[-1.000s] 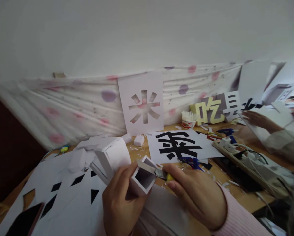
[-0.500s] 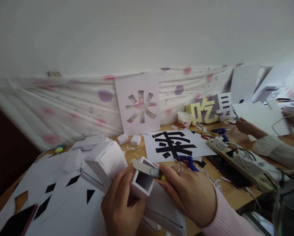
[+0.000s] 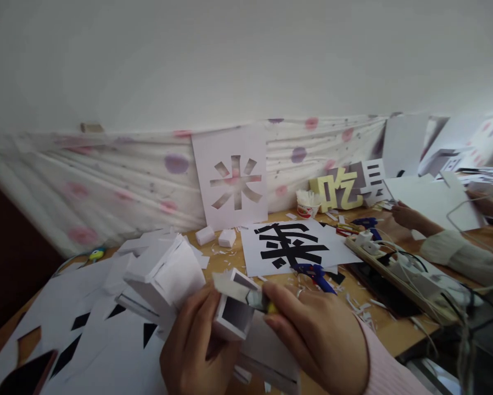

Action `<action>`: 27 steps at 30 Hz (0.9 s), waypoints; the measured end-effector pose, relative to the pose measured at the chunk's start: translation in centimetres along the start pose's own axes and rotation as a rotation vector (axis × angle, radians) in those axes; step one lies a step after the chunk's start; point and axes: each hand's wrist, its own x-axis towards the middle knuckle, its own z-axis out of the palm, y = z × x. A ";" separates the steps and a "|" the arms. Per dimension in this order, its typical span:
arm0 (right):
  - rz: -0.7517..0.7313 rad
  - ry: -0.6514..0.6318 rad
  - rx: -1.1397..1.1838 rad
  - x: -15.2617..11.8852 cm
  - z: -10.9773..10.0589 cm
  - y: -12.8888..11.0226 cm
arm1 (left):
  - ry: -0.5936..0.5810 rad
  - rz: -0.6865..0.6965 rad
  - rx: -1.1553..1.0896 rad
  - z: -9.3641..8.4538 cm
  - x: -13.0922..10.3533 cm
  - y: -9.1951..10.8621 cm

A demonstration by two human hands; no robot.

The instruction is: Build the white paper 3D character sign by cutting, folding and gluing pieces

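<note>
The left hand (image 3: 201, 343) clamps a white, open-ended foam-board form (image 3: 234, 318), hollow and square-mouthed, low at centre above the table (image 3: 395, 334), while the right hand (image 3: 320, 334) grips one yellow-handled knife (image 3: 246, 296), its blade across the opening. Two small white blocks (image 3: 227, 238) and one blue glue gun (image 3: 314, 276) lie beyond.

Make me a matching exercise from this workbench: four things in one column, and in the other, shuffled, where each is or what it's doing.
Things:
1. Right hand
2. Left hand
3. White panel with a cut-out character
4. Nearer glue gun

Places and states:
A. Leaning upright against the spotted sheet
B. Holding the hollow white piece
C. Blue, lying on the table
D. Gripping the knife

Right pairs: 1-D, 2-B, 3-A, 4-C.
</note>
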 end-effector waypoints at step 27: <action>0.127 -0.052 0.114 -1.3 0.5 1.1 | 0.157 -0.103 -0.025 -0.2 1.6 0.0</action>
